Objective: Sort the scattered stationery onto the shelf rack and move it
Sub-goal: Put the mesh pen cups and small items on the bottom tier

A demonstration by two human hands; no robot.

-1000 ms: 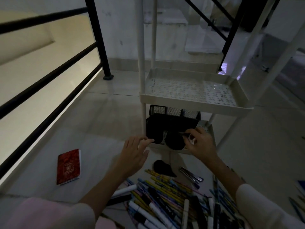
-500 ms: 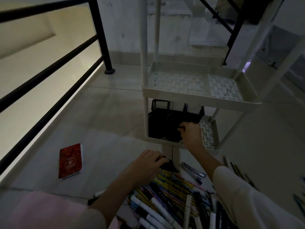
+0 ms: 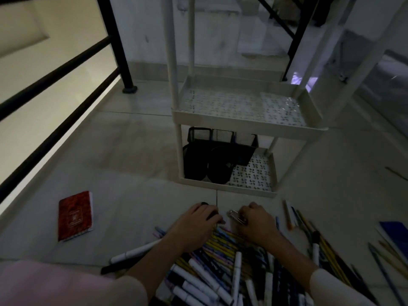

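Head: mesh organizer (image 3: 212, 160) on rack's bottom shelf (image 3: 249, 192)

i see a cream shelf rack (image 3: 242, 120) with small dark cut-outs patterning its trays, a black mesh organiser (image 3: 212, 155), a mottled red notebook (image 3: 75, 215), white markers (image 3: 237, 266), yellow-and-blue striped pencils (image 3: 220, 239), a blue book (image 3: 395, 235), a black lump (image 3: 212, 216), a silvery clip (image 3: 234, 214).

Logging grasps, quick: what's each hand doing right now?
Left hand: closed, holding a small black object.
Right hand: closed, holding a silvery metal item.
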